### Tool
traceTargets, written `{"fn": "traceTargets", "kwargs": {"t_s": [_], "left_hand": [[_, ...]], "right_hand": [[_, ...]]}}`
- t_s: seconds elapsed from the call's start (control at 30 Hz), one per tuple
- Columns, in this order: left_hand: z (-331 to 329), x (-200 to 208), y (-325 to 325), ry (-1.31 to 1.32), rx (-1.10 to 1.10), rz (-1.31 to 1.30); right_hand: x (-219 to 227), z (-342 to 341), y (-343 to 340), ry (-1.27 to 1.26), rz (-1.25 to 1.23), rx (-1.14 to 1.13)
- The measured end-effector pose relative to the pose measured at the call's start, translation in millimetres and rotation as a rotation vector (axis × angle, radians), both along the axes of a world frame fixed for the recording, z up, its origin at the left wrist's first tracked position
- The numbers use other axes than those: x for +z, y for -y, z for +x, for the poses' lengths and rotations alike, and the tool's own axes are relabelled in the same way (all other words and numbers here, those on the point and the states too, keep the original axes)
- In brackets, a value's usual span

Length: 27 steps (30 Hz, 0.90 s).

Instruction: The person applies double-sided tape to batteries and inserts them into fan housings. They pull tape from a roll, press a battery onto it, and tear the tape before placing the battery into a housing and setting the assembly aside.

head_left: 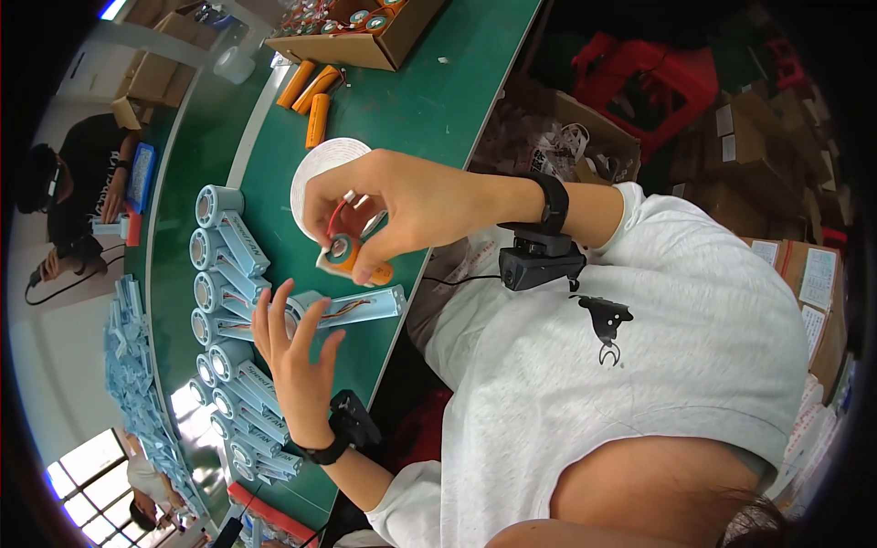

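Note:
My right hand point(384, 205) pinches an orange cylindrical battery point(343, 251) between thumb and fingers. A red wire with a white connector point(349, 197) rises from the battery, and a small white piece shows at its edge. Below it, my left hand point(301, 370) has its fingers spread over the round head of a light blue handheld fan point(370, 306). Whether the fingertips touch it I cannot tell. The fan's handle lies open, with coloured wires inside. Partly hidden behind my right hand is a roll of white tape point(315, 169).
Several light blue fans point(219, 205) lie in a row along the green table point(429, 110). Loose orange batteries point(317, 121) lie near a cardboard box point(393, 50) of more. Across the table, a person point(87, 173) works; blue parts point(132, 365) are heaped nearby. A red stool point(649, 82) stands behind.

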<state>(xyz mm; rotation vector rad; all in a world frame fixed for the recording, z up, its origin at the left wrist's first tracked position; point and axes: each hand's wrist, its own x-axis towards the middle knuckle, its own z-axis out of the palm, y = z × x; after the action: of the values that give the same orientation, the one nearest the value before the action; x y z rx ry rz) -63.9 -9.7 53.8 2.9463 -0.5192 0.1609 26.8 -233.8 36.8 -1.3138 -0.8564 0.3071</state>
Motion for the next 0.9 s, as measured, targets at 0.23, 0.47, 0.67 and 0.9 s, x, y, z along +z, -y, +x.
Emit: {"fn": "traceTargets", "kwargs": {"t_s": [0.23, 0.47, 0.67, 0.9], "left_hand": [[1, -30, -8, 0.131, -0.112, -0.138], [2, -34, -3, 0.163, -0.142, 0.117], [2, -35, 1, 0.223, -0.070, -0.018], [4, -48, -1, 0.126, 0.083, -0.521]], "right_hand": [[13, -16, -27, 0.198, -0.072, 0.098], [6, -14, -38, 0.447, -0.065, 0.036], [0, -8, -41, 0.676, -0.224, 0.106], [-3, 0, -37, 0.718, -0.309, 0.106]]}}
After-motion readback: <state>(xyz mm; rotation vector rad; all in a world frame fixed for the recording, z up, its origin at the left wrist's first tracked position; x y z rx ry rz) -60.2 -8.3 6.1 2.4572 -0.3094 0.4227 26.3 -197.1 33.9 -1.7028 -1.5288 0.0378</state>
